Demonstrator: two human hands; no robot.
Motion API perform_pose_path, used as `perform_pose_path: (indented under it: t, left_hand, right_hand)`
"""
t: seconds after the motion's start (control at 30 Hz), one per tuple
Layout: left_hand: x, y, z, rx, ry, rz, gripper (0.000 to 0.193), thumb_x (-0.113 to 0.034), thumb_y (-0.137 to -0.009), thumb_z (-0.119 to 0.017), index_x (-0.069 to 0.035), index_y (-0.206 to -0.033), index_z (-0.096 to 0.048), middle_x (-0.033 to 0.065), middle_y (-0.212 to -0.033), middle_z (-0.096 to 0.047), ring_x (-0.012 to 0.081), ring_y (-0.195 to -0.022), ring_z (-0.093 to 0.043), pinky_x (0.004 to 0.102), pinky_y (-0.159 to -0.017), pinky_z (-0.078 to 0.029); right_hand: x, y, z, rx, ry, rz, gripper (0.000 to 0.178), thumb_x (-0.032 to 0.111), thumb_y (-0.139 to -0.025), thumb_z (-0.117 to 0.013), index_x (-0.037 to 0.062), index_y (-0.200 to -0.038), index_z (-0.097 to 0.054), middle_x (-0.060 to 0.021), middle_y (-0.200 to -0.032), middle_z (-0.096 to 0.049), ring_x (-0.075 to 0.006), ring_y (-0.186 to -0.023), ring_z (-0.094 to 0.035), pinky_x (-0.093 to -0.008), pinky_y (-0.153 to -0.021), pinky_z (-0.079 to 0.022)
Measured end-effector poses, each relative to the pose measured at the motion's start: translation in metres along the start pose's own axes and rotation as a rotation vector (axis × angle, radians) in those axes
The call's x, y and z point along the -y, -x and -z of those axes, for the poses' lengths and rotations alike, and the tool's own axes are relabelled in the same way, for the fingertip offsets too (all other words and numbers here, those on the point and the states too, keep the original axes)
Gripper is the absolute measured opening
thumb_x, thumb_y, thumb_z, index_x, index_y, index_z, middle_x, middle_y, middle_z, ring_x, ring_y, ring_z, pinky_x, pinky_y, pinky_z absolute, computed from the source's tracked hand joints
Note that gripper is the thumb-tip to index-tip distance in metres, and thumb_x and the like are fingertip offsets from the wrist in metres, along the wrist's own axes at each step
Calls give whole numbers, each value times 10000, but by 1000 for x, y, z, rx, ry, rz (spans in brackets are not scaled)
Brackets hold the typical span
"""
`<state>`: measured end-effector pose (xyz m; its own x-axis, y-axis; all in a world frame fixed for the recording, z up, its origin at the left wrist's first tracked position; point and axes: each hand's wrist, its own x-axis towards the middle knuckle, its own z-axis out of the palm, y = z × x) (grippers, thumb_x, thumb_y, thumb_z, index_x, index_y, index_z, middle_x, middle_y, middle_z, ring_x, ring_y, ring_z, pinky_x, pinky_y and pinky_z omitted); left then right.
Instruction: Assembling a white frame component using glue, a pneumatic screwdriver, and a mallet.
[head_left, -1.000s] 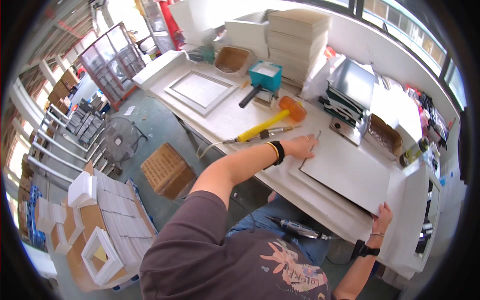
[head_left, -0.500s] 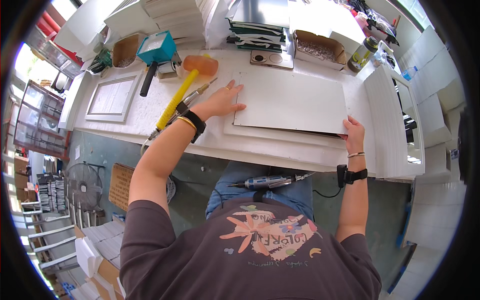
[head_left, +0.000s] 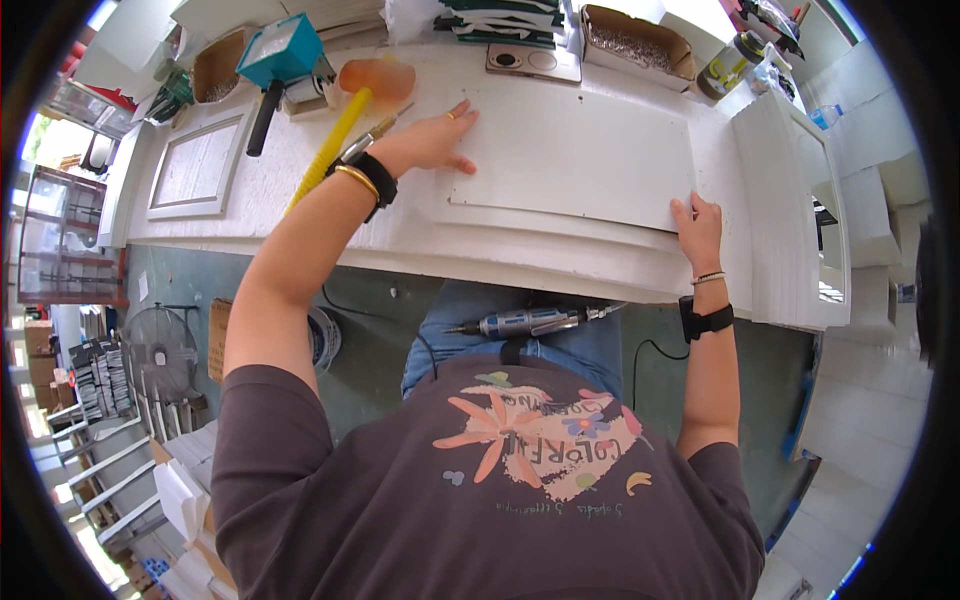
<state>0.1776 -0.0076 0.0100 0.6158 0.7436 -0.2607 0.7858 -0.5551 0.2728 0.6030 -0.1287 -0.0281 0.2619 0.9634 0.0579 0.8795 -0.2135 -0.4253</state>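
A flat white panel (head_left: pixel 580 150) lies on a larger white board (head_left: pixel 560 232) on the workbench. My left hand (head_left: pixel 440 140) rests at the panel's left edge, fingers spread and thumb apart. At the near right corner my right hand (head_left: pixel 702 228) has its fingers curled on the panel's edge. Left of my left hand lie a mallet (head_left: pixel 377 80) with an orange head and yellow handle, and a slim power screwdriver (head_left: pixel 368 138), partly hidden by my forearm. A blue-and-silver power screwdriver (head_left: pixel 530 322) rests across my lap.
White frames (head_left: pixel 785 220) stand stacked at the right, and a small white frame (head_left: pixel 200 165) lies left. Along the back are a teal brush-like tool (head_left: pixel 280 52), a phone (head_left: pixel 533 62), a box of small metal pieces (head_left: pixel 638 50) and a bottle (head_left: pixel 733 65). A fan (head_left: pixel 162 350) stands on the floor.
The panel's near right corner has come down onto the board beneath, with my right hand still at it. My left hand stays at the left edge. The whole view has shifted slightly.
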Motion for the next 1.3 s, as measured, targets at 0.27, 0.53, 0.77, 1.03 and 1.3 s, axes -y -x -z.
perform_pose_path:
  t: [0.27, 0.53, 0.77, 1.03, 1.3]
  left_hand:
    - [4, 0, -6, -22, -24, -12, 878, -411, -741, -664, -24, -1381, -206, 163, -1464, -123, 353, -1228, -368, 361, -1001, -332]
    - [2, -7, -4, -70, -2, -83, 818, -373, -764, -654, -9, -1368, -238, 172, -1450, -177, 356, -1239, -352, 361, -1014, -316]
    - [9, -2, -6, -87, -30, -70, 819, -314, -723, -701, 24, -1340, -282, 182, -1437, -204, 337, -1228, -376, 347, -1011, -322]
    - [-4, -3, 6, -47, -46, -56, 799, -263, -737, -693, 22, -1348, -265, 176, -1445, -182, 333, -1244, -355, 331, -1018, -317]
    - [-22, -6, 25, 35, 6, 20, 824, -310, -707, -714, 13, -1341, -299, 177, -1434, -221, 333, -1255, -344, 338, -1021, -315]
  right_hand:
    - [29, 19, -2, -102, 254, 80, 633, 415, -773, -620, -23, -1209, -480, -198, -1152, -461, -307, -1091, -431, -396, -909, -369]
    - [129, 40, -46, 7, -110, 658, 397, 311, -757, -633, 92, -1084, -577, -135, -1142, -529, -280, -1084, -476, -385, -913, -381]
    - [184, 44, -75, 35, -260, 672, 265, 265, -675, -698, 140, -899, -630, -88, -976, -541, -265, -963, -502, -369, -833, -412]
    - [41, 37, -8, -68, -176, 505, 303, 305, -694, -702, 184, -968, -659, -44, -1019, -533, -226, -944, -495, -355, -855, -392]
    - [4, 37, 3, -150, -228, 391, 233, 308, -715, -705, 190, -915, -700, -27, -979, -531, -191, -836, -488, -323, -787, -403]
